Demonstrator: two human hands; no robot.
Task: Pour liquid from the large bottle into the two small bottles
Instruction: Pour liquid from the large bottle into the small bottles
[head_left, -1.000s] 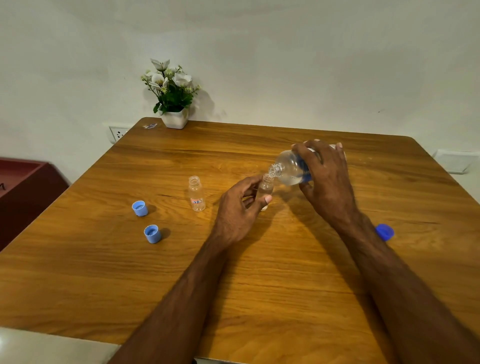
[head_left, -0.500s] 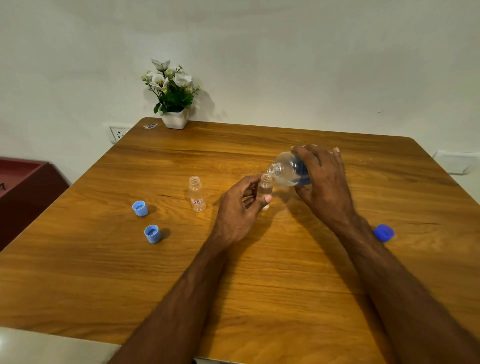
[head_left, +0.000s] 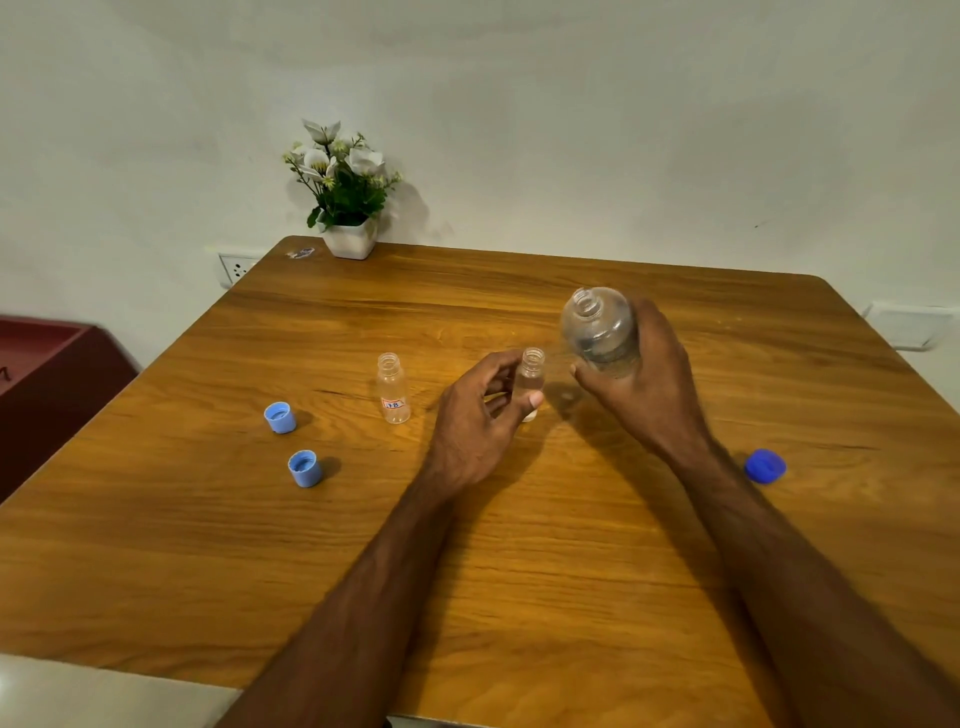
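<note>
Spillage is the risk: the right hand (head_left: 641, 387) grips the uncapped large bottle (head_left: 600, 327), mouth tipped toward ten o'clock beside the small bottle (head_left: 531, 376) pinched by the left hand (head_left: 480, 423). The second small bottle (head_left: 392, 388) stands unsteadied at nine o'clock.

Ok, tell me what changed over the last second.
The right hand has tipped the large bottle back upright, lifting its mouth away from the small bottle it was pouring into. The left hand still holds that small bottle on the table. The labelled small bottle and the three caps have not moved.
</note>
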